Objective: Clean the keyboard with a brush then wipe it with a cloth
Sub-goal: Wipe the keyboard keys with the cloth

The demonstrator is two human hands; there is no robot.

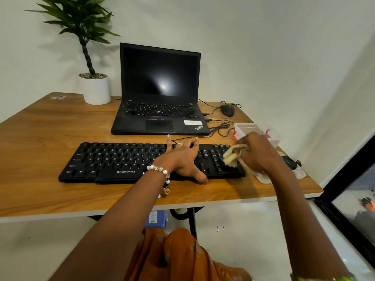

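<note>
From the head camera, a black Zebronics keyboard (125,161) lies flat on the wooden desk (50,126), parallel to its front edge and just in front of an open ThinkPad laptop (160,92) whose screen is dark. The left hand (182,157) lies flat on the keys right of the letter block, fingers straight and spread, thumb reaching over the keyboard's front edge; it grips nothing. A beaded bracelet (161,171) circles that wrist. The right hand (257,153) has its fingers curled round a bunched pale yellow cloth (233,156), which is pressed on the number pad at the keyboard's right end. Behind that hand sits a clear plastic container (272,134). A black wired mouse (227,110) rests right of the laptop, and a potted plant (95,86) stands at the desk's far left corner.
</note>
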